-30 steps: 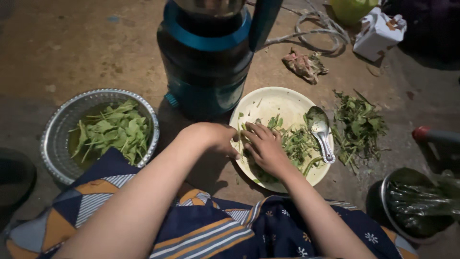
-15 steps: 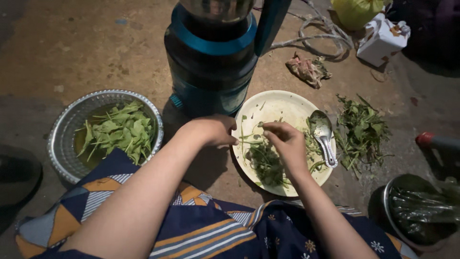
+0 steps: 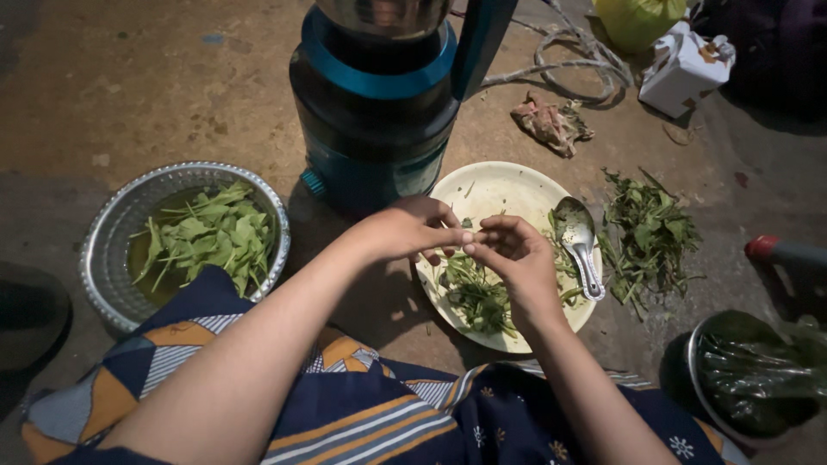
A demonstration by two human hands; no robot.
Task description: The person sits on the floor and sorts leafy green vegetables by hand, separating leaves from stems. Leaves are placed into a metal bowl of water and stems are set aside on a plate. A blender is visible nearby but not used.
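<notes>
My left hand (image 3: 413,228) and my right hand (image 3: 514,256) meet fingertip to fingertip above a cream plate (image 3: 495,189), pinching a small green sprig between them. Loose green leaves and stems (image 3: 476,297) lie on the plate under my hands. A metal spoon (image 3: 579,237) rests on the plate's right side. On the left, a silver bowl (image 3: 103,250) holds water and picked leaves (image 3: 211,232). A heap of leafy stalks (image 3: 648,237) lies on the ground right of the plate.
A tall blue and dark blender base (image 3: 375,103) stands just behind the plate. A crumpled rag (image 3: 547,120), a white carton (image 3: 685,69) and a grey cord (image 3: 573,56) lie farther back. A pot with a plastic bag (image 3: 749,375) sits at right. Patterned cloth (image 3: 345,413) covers my lap.
Both hands have lifted off the leaves on the plate and come together above it, now pinching a sprig between the fingertips.
</notes>
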